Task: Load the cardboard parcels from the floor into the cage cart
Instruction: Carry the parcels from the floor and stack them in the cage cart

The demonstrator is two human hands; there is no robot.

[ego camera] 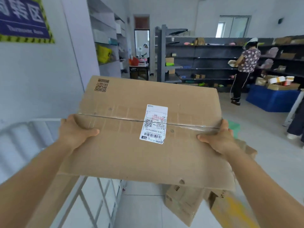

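We've got the left hand (77, 131) on the left edge of the big parcel (144, 129), thumb laid over the top face, fingers wrapped under & out of sight. Right hand (218, 137) does the same on the right edge: thumb on top, rest hidden below. So both hands clamp the box from the sides, carrying it flat at roughly chest height, clear of the floor.

The parcel sits btwn our arms, over the near rail of the cage cart (92, 199), whose white wire frame shows at lower left. We judge we're mid-transfer: box lifted, not yet set in the cart. Can't see inside the cart from here, so we can't tell how much is loaded. At least two more parcels on the floor (185, 204) sit below right of the carried one, so there's work left.

The box itself: wide, shallow, plain brown cardboard, creased & dented w/ a small puncture near the front edge. Clear tape runs across the top seam. A white shipping label (153, 124) w/ barcode sits over the tape, a printed QR code at the far left corner.

Beyond: dark shelving (205, 63) along the back wall, another person (245, 66) at it.
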